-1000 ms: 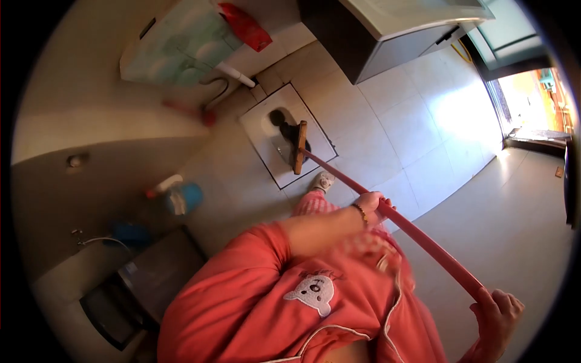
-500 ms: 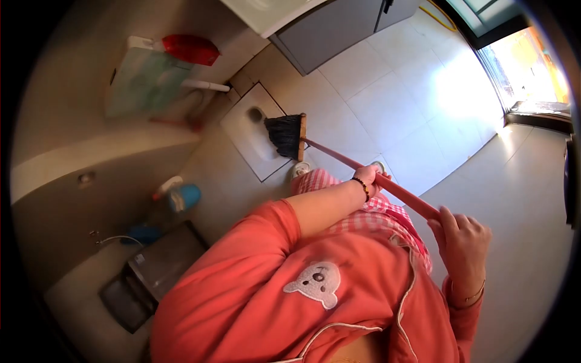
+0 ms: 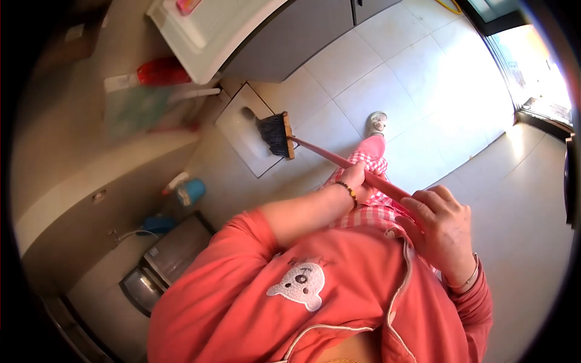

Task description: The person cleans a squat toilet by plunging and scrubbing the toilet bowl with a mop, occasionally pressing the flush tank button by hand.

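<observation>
A broom [image 3: 276, 136] with black bristles, a wooden head and a long red handle slants across the view. Its bristles are over the edge of a white squat toilet pan [image 3: 242, 145] set in the floor. My left hand [image 3: 356, 181], with a beaded bracelet on its wrist, is wrapped round the middle of the handle. Nearer the handle's upper end, my right hand [image 3: 440, 225] is closed on it, a thin bangle at the wrist. Whether the bristles touch the pan I cannot tell.
A grey cabinet [image 3: 290, 45] with a white sink top [image 3: 212, 30] stands ahead. To the left are a red container [image 3: 162, 72], a blue container [image 3: 191, 191] and a dark bin-like box [image 3: 180, 242]. A bright doorway [image 3: 532, 72] lies at the right.
My right hand has moved left and slightly up with the handle. The broom head has shifted slightly left. A foot has come forward on the tiles, and the view has turned, showing more of the sink.
</observation>
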`<state>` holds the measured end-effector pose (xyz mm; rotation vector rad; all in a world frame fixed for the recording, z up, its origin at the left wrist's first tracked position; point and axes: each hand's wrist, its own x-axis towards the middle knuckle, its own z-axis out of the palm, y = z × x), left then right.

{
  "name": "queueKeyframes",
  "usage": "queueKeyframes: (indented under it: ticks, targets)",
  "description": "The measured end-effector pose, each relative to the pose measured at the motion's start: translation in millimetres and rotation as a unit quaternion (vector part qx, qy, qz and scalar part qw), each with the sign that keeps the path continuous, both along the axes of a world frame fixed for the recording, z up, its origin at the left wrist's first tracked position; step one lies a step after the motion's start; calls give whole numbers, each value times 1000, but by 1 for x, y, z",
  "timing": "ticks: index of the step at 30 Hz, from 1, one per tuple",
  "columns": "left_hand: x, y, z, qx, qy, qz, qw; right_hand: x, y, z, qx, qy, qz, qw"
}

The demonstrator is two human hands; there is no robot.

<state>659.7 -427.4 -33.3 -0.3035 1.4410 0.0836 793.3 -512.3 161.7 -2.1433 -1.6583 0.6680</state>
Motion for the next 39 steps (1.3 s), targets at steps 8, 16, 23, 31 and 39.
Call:
queueKeyframes:
  ticks: [8,16,23,31,39]
  targets:
    - [34,18,-34,-4,21,12,1000,61,17,-48,7,108,2,994]
    - [35,8,-79,-12,95,7,995,69,-2,-103,-126,96,45,986]
    - [43,-14,-98,29,154,-27,987,86,-24,-124,-187,58,157,968]
    - [94,-15,-87,-17,167,-33,985,132,-26,-137,-186,137,126,965]
    - [110,-59,-96,-40,136,-53,989,155,-69,-145,-238,177,91,951]
